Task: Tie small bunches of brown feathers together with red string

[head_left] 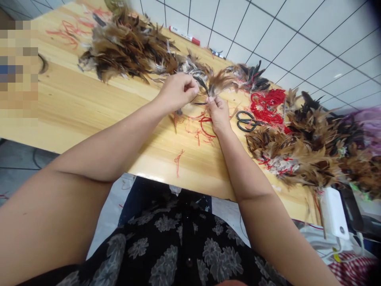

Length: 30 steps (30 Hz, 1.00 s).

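Observation:
My right hand (219,113) is closed in a pinch on the base of a small bunch of brown and black feathers (222,82), whose tips fan up and to the right. Just left of it, my left hand (181,93) has its thumb and fingers pressed together. Dark feathers lie close to those left fingertips, but what they hold is too small to make out. Red string (206,126) lies on the table below my right hand. Beyond the hands are loose feathers (193,68) with pale bases.
A large feather heap (127,47) lies at the back left, tied feather bunches (297,151) at the right. Black-handled scissors (247,121) rest beside red yarn (269,105). A red-capped marker (184,35) lies along the tiled wall. A white power bank (335,212) stands at the right edge.

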Tool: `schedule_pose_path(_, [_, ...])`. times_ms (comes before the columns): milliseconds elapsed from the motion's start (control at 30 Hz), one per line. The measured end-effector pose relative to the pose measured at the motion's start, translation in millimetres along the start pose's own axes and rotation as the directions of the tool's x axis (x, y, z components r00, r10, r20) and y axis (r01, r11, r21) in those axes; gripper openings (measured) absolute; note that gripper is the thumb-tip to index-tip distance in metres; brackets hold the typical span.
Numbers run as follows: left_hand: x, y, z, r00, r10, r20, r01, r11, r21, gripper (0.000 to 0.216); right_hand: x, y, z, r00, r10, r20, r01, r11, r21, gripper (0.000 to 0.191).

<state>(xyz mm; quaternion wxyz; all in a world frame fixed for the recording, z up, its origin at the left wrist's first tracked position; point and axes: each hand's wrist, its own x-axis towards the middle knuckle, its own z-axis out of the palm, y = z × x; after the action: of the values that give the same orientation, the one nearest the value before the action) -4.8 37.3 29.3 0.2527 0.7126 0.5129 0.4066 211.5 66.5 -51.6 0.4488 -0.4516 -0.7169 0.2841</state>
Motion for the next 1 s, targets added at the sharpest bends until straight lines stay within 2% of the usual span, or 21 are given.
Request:
schedule_pose_path(100, [-2.8, -7.5, 20.0, 0.997, -0.055, 0.062, 0.064, 0.984, -0.165, 0.020, -3.3, -1.7, 1.7, 0.997, 0.076, -0.028, -0.075, 0.996, 0.046, 0.060])
schedule_pose_path(233, [-7.1, -9.7, 34.3, 0.997, -0.078, 0.014, 0.079, 0.968, -0.236, 0.019, -5.2, -3.5, 3.5, 0.996, 0.093, -0.006, -0.093, 0.995, 0.021, 0.056])
schedule_pose_path(467, [-5.6, -6.5, 23.9, 0.999, -0.028, 0.040, 0.034, 0.990, -0.136, 0.018, -3.8, -9.3, 4.2, 0.997, 0.068, 0.032, -0.069, 0.997, 0.019, 0.062])
schedule_pose_path(700, [-2.5, -12.6, 19.1, 0.998, -0.026, 0.050, 0.030, 0.996, -0.085, 0.009, -2.3, -11.8, 6.1, 0.993, 0.086, 0.080, -0.085, 0.996, -0.022, 0.038])
schedule_pose_path(833, [-3.3, -12.3, 18.5, 0.994, -0.030, 0.104, 0.045, 0.989, -0.143, 0.010, -2.9, -15.3, 7.7, 0.991, 0.077, 0.109, -0.064, 0.991, -0.115, 0.034])
schedule_pose_path(1000, [-5.5, -4.7, 16.9, 0.982, -0.092, 0.165, 0.134, 0.954, -0.267, 0.018, -5.9, -23.7, 5.8, 0.984, 0.089, 0.155, -0.047, 0.966, -0.253, 0.030])
